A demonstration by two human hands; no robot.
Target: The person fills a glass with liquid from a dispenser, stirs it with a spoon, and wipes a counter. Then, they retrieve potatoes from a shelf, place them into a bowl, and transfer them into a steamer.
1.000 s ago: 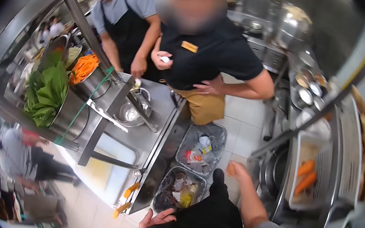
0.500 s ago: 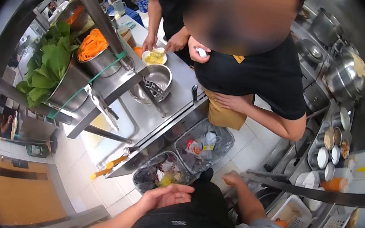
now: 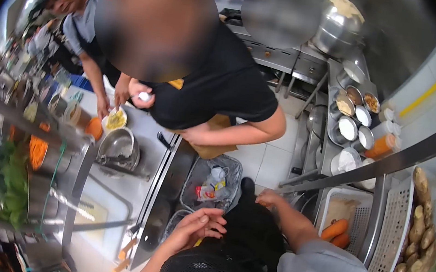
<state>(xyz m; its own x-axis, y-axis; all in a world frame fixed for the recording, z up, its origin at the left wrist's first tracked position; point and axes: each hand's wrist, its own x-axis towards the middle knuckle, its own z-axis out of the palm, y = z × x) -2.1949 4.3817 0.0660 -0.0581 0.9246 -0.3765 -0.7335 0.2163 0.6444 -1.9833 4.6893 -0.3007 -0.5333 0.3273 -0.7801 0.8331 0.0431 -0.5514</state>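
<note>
My left hand (image 3: 196,229) hangs in front of my black apron, palm turned inward, its fingers loosely bent and apart with nothing in them. Closest to it is a lined bin (image 3: 184,189) holding wrappers and other rubbish. My right hand (image 3: 269,198) is loosely closed beside my dark trousers, near the metal rail (image 3: 327,186) of the right-hand shelving; I see nothing in it. Across from me stands a person in a black shirt (image 3: 226,76), one hand (image 3: 142,96) around a small white-tipped object.
Left, a steel counter (image 3: 152,155) carries a metal bowl (image 3: 117,147), a cutting board (image 3: 90,210) and pots of vegetables. Another person's hand (image 3: 102,107) touches a bowl of yellow food (image 3: 115,119). Right, seasoning tins (image 3: 347,128), carrots (image 3: 335,228) and a basket of ginger-like roots (image 3: 417,234).
My view has turned right, so the counter and people sit farther left and the root basket shows more. My left hand's fingers have spread a little. My right hand stays by my side.
</note>
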